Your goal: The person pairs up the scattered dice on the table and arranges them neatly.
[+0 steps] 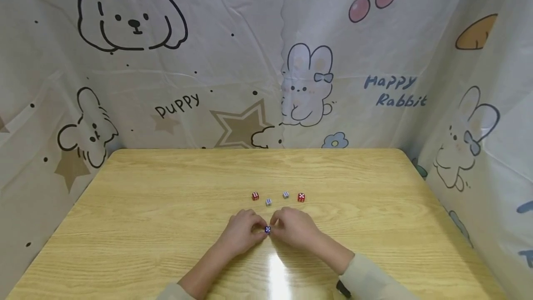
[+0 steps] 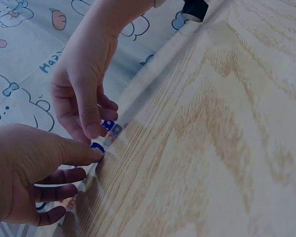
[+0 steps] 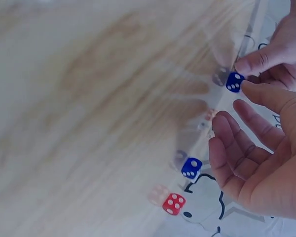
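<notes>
In the head view both hands meet over the near middle of the table, with a small blue die (image 1: 267, 229) with white pips between their fingertips. My left hand (image 1: 243, 230) pinches this die at the tips of thumb and forefinger; in the left wrist view its thumb covers most of the blue die (image 2: 97, 147). From the other side, my right hand (image 1: 293, 227) brings its thumb tip against or very close to the blue die (image 3: 235, 82). Its other fingers are loosely bent and apart from the die. Contact on that side is hard to judge.
Beyond the hands stand a red die (image 1: 255, 196), two pale-topped dice (image 1: 268, 202) and another red die (image 1: 301, 197). The right wrist view shows a second blue die (image 3: 191, 168) beside a red die (image 3: 173, 204). Printed curtains surround the wooden table (image 1: 166, 175).
</notes>
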Action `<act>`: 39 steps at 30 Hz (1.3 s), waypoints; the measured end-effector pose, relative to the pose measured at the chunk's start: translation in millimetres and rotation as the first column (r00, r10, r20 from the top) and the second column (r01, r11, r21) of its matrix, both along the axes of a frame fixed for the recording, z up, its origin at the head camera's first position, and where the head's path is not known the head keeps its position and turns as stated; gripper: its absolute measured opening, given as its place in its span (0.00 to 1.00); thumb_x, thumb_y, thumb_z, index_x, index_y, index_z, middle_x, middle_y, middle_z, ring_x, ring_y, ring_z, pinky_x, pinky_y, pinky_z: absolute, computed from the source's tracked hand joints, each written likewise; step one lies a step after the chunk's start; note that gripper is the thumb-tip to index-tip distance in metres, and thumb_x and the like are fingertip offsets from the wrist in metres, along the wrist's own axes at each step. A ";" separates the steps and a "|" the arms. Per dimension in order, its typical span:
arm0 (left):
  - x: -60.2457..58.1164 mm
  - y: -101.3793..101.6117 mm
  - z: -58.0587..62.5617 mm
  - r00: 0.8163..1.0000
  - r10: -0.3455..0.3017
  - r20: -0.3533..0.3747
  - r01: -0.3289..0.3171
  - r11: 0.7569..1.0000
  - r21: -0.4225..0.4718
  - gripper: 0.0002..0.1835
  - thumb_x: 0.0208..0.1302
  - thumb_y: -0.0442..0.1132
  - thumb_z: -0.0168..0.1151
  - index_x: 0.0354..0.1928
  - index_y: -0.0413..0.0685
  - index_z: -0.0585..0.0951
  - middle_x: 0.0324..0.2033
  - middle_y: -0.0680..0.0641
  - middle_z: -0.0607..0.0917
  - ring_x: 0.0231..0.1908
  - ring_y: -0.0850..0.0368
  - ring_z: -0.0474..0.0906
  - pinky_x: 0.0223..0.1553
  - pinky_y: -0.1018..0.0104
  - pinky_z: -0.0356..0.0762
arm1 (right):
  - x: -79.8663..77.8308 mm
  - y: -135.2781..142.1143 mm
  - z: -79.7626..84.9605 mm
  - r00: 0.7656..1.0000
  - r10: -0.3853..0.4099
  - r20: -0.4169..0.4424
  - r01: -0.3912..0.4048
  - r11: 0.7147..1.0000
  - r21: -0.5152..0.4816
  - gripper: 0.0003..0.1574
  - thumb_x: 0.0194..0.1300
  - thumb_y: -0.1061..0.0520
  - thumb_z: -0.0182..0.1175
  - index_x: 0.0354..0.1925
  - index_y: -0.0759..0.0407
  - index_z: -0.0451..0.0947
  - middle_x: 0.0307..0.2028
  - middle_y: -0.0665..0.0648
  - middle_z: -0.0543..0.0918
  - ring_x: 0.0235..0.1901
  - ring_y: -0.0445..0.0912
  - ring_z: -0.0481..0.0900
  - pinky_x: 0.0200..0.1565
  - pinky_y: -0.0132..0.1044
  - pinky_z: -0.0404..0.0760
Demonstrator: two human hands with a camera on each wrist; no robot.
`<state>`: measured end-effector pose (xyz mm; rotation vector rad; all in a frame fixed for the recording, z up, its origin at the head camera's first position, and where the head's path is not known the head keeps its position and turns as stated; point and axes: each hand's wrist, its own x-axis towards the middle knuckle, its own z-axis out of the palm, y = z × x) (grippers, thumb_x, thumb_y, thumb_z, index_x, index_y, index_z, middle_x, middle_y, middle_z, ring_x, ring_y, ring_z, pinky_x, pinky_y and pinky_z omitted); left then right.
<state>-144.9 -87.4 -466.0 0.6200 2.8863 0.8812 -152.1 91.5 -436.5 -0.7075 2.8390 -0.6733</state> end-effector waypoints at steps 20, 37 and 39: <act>0.5 1.8 1.0 1.000 0.015 0.023 -0.015 1.000 -0.005 0.09 0.53 0.46 0.68 0.36 0.53 0.84 0.32 0.56 0.78 0.38 0.58 0.71 0.41 0.58 0.66 | -12.2 31.5 16.3 0.984 -0.170 -0.051 0.170 0.985 -0.005 0.07 0.56 0.54 0.65 0.34 0.54 0.83 0.31 0.51 0.81 0.31 0.43 0.78 0.31 0.37 0.75; 2.6 3.1 -0.4 0.999 0.030 0.034 -0.030 1.000 0.001 0.09 0.53 0.45 0.68 0.35 0.52 0.84 0.32 0.55 0.78 0.40 0.56 0.72 0.43 0.57 0.67 | -13.8 49.8 4.3 0.968 -0.247 -0.036 0.247 0.969 -0.006 0.07 0.56 0.54 0.65 0.34 0.55 0.82 0.30 0.51 0.80 0.28 0.41 0.74 0.30 0.36 0.74; 2.1 3.3 -0.8 0.999 0.029 0.030 -0.029 1.000 0.002 0.09 0.53 0.45 0.68 0.35 0.52 0.84 0.32 0.55 0.78 0.40 0.56 0.72 0.43 0.57 0.67 | -15.2 50.4 3.9 0.968 -0.247 -0.038 0.247 0.969 -0.010 0.07 0.56 0.55 0.65 0.34 0.55 0.82 0.29 0.51 0.80 0.28 0.41 0.74 0.31 0.36 0.74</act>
